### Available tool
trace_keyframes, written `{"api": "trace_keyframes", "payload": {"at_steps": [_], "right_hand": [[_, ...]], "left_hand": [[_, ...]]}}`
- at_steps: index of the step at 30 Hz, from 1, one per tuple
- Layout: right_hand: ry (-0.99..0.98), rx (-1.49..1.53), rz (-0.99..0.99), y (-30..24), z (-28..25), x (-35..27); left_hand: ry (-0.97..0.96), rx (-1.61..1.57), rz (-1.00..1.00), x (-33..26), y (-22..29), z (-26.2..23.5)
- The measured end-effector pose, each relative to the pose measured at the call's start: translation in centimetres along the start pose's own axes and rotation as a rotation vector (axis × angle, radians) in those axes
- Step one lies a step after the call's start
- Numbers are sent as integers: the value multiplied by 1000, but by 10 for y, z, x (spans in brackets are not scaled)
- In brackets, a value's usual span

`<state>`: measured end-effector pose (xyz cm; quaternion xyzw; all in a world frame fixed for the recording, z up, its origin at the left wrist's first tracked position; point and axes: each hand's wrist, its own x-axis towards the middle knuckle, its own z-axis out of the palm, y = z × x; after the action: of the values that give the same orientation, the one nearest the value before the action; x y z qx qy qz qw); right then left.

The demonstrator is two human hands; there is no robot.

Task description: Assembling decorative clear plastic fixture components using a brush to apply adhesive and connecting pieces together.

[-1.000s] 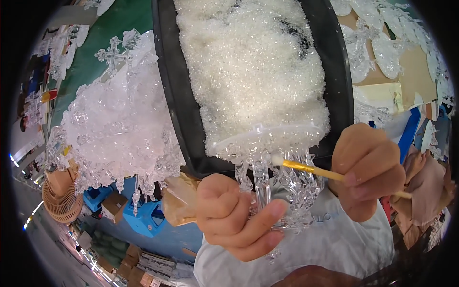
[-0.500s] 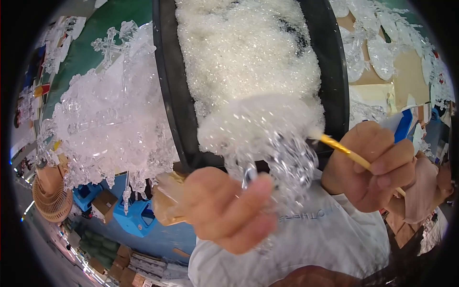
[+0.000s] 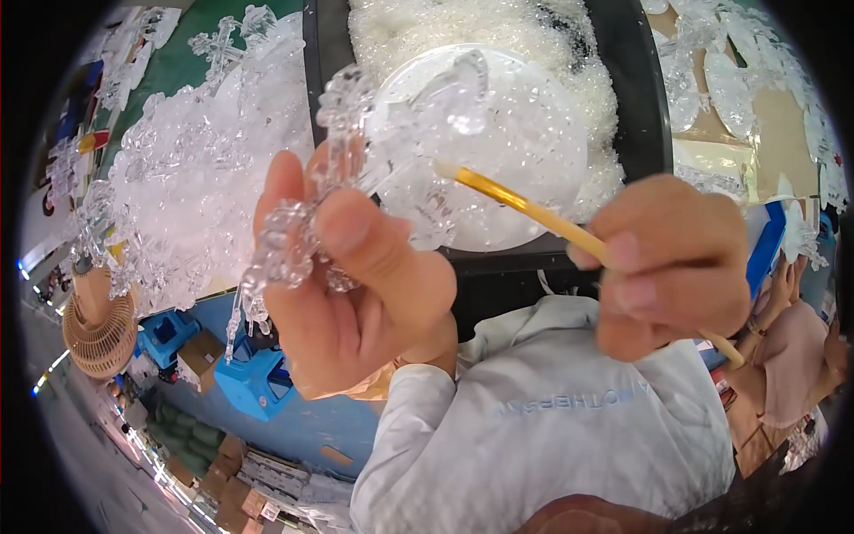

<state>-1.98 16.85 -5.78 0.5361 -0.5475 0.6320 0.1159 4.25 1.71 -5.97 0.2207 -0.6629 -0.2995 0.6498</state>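
At eleven o'clock from the middle of the view, near the camera, clear ornament [image 3: 347,98] with knobbly ends, gripped in the left hand [image 3: 365,285], thumb and fingers curled tight around its stem. Just behind, toward twelve and one o'clock, white round disc [image 3: 551,133] with clear shapes across its face; impossible to tell where joined to the ornament, if at all. At three o'clock, right hand [image 3: 667,267], fingers closed on a wooden brush [image 3: 525,203] with gold ferrule, bristles pointing to ten o'clock, in front of the disc; contact unclear. Beyond, at twelve o'clock, black tray [image 3: 645,107] spread with glittering granules [image 3: 400,27]. Between nine and ten, heap of clear pieces [image 3: 196,205] on the green bench [image 3: 160,67]. At eight, blue stool [image 3: 253,383]; at five, pale shirt [image 3: 569,436].
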Motion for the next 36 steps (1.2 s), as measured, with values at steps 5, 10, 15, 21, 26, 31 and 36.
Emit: {"api": "trace_keyframes", "payload": {"at_steps": [5, 10, 15, 21, 26, 31, 36], "right_hand": [[21, -99, -35, 8, 16, 5], [75, -203, -94, 7, 16, -1], [84, -291, -190, 8, 13, -7], [10, -131, -193, 9, 17, 0], [62, -153, -199, 14, 21, 2], [151, -224, -112, 12, 31, -3], [131, -230, -157, 11, 25, -6]], "left_hand": [[0, -30, 33, -5, 0, 0], [12, 34, -46, -6, 5, -6], [-6, 75, -161, -4, 18, -8], [33, 147, -225, -4, 16, -7], [39, 116, -211, -6, 12, -7], [19, 135, -195, -6, 11, -8], [76, 135, -119, -5, 8, -2]]}}
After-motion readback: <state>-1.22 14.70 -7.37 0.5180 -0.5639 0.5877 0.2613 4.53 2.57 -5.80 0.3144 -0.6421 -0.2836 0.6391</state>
